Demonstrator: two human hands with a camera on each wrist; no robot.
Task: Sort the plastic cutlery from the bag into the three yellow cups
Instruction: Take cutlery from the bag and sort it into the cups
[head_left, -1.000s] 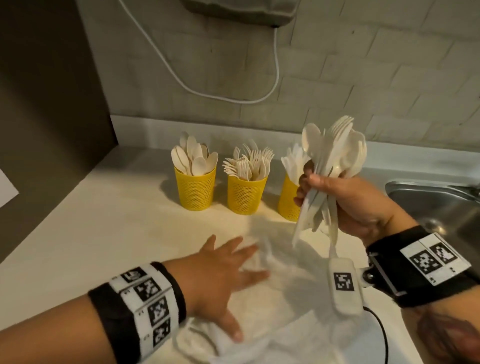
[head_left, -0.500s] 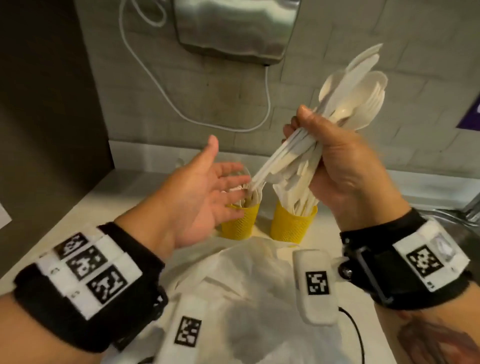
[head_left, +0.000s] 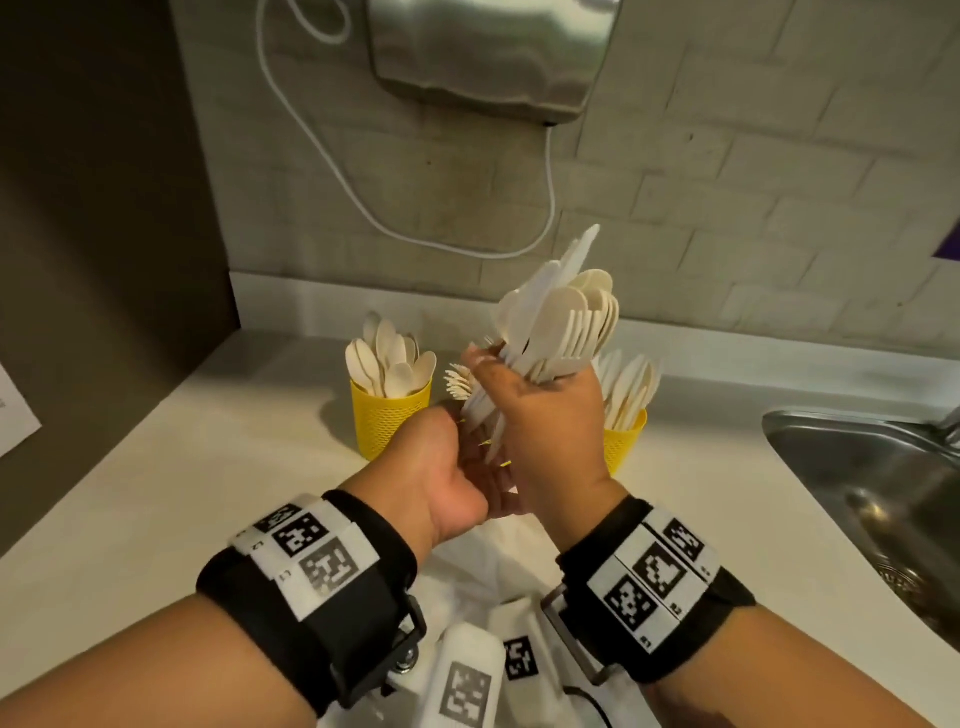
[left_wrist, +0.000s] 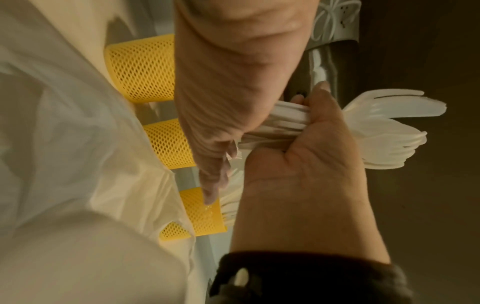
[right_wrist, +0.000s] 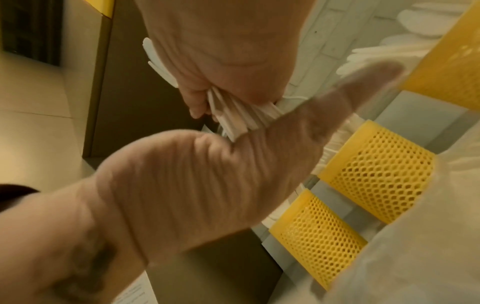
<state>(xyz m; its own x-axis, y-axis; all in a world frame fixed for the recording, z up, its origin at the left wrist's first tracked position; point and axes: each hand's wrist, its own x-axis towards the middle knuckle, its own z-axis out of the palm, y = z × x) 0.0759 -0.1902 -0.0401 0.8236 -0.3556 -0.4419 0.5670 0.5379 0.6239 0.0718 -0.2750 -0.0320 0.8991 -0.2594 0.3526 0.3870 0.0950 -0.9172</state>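
My right hand (head_left: 543, 415) grips a thick bundle of white plastic cutlery (head_left: 566, 317) upright, heads up, above the counter. My left hand (head_left: 441, 467) is flat and open under the bundle, and the handle ends (right_wrist: 233, 121) touch its palm (right_wrist: 207, 174). Three yellow mesh cups stand by the wall. The left cup (head_left: 389, 423) holds spoons and the right cup (head_left: 626, 441) holds knives. The middle cup (left_wrist: 168, 144) is hidden behind my hands in the head view, where only its fork tines (head_left: 457, 382) show. The white bag (head_left: 498, 561) lies crumpled under my wrists.
A steel sink (head_left: 872, 493) is set in the counter at the right. A metal hand dryer (head_left: 488, 52) hangs on the brick wall, with a white cable (head_left: 322, 156) looping below it. A dark panel (head_left: 104, 208) bounds the counter on the left.
My left hand left the bag, rose and came palm-first against the handle ends. My right hand lifted the bundle, then brought it upright in front of the cups.
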